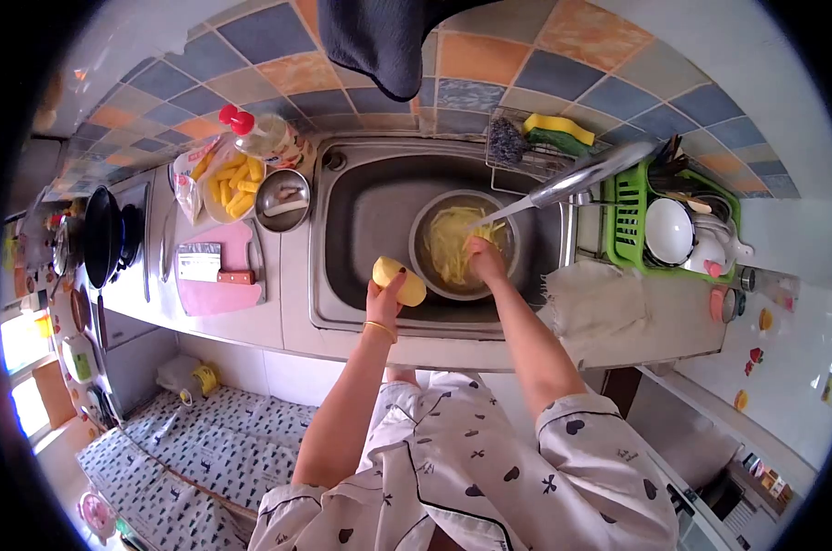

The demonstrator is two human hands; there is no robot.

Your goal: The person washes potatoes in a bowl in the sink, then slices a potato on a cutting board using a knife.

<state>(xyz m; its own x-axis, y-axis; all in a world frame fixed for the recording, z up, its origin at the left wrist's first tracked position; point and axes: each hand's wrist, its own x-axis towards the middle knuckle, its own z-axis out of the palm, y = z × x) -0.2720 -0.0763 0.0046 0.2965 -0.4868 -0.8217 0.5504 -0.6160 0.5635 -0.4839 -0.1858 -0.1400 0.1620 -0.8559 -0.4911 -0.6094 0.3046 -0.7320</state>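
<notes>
My left hand [384, 301] is closed around a peeled yellow potato [413, 291] above the front left of the sink [365, 197]. In the sink stands a round metal bowl [515, 250] with pale yellow potato shreds [448, 243] in water. My right hand [486, 261] reaches into the bowl's right side, its fingers curled down onto the shreds, the tips hidden. From the metal faucet [572, 179] a stream of water falls into the bowl beside my right hand.
Left of the sink are a pink cutting board [215, 296] with a cleaver [200, 264], a small metal bowl [283, 197], yellow pieces [237, 188] in a dish and a red-capped bottle [269, 138]. At right stand a green dish rack [625, 220] and a white cloth [595, 298].
</notes>
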